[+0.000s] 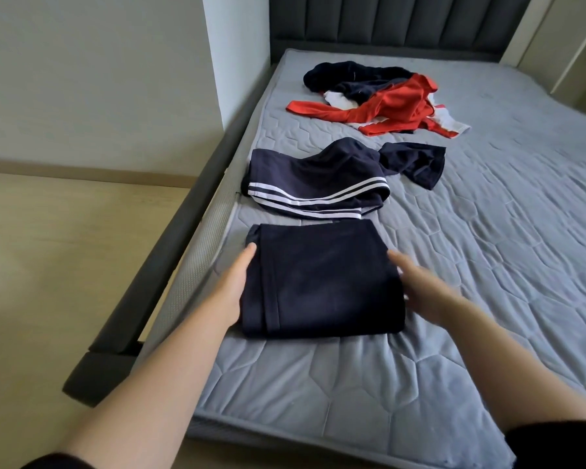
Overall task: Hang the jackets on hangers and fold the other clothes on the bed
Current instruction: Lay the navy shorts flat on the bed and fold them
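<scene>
Folded navy piece (322,282) is lying near the left edge of the bed (487,231), towards the near end, its left side sitting just inside the mattress border. Left hand (234,289) is resting against that left side, fingers straight, gripping nothing. Right hand (420,286) is lying at the piece's right side, blurred, fingers stretched out and loose, seeming to touch the cloth without gripping it. The piece is sitting between the two hands.

Just beyond it, touching or nearly so, a striped garment (315,184), navy with white bands, is lying half folded, also hugging the left edge. Right of that, a dark garment (416,164) is lying crumpled. Farther off, nearer the headboard (386,25), a red, white and navy heap (386,106) is lying loose.

Grey quilting is showing across the bed's right half, near to far. Left of the bed frame, pale floor (65,248) is running to the wall (99,79).
</scene>
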The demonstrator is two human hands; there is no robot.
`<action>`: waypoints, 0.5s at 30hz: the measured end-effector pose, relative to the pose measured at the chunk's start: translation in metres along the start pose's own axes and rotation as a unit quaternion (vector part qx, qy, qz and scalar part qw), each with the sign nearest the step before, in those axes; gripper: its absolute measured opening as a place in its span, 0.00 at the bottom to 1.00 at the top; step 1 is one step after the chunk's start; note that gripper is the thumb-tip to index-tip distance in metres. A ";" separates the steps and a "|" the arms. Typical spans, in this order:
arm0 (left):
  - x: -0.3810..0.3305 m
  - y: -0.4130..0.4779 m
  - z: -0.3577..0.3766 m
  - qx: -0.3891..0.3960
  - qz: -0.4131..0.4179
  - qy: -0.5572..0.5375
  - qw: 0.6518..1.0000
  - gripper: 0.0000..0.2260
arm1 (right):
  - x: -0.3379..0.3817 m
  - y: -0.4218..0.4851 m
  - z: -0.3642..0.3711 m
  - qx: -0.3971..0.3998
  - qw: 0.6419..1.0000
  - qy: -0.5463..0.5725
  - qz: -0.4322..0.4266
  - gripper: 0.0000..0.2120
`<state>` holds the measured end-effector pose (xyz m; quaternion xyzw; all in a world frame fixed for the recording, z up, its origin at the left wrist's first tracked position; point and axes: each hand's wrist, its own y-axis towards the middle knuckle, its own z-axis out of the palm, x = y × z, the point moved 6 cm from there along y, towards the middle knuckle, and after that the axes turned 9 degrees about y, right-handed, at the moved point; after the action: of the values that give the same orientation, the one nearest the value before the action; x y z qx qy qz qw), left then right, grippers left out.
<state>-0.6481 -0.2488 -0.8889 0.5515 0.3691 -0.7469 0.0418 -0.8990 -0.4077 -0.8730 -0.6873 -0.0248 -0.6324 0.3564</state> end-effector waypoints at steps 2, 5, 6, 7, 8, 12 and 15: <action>0.007 0.004 -0.001 -0.028 -0.005 0.166 0.986 0.25 | -0.015 0.001 0.000 -0.002 0.997 -0.064 0.031 0.21; 0.000 0.004 0.002 -0.106 0.039 0.343 0.932 0.33 | -0.021 0.000 0.002 -0.069 0.991 -0.110 0.030 0.22; -0.004 0.002 0.005 -0.132 0.052 0.396 0.907 0.32 | -0.022 -0.001 0.004 -0.093 0.987 -0.122 0.035 0.23; -0.005 0.001 0.006 -0.150 0.056 0.434 0.887 0.32 | -0.023 -0.001 0.005 -0.109 0.984 -0.133 0.040 0.25; -0.005 0.001 0.007 -0.155 0.054 0.441 0.882 0.33 | -0.023 -0.002 0.007 -0.117 0.983 -0.138 0.043 0.26; 0.007 0.004 -0.001 -0.103 -0.028 0.268 0.958 0.39 | -0.034 -0.006 0.008 -0.098 0.987 -0.051 0.118 0.24; 0.020 -0.003 0.006 -0.045 -0.085 0.205 0.974 0.37 | -0.041 -0.012 0.008 -0.055 0.982 0.000 0.180 0.20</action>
<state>-0.6620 -0.2438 -0.9036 0.6569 0.4481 -0.6019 -0.0736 -0.9065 -0.3778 -0.9034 -0.6992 0.1346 -0.5581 0.4261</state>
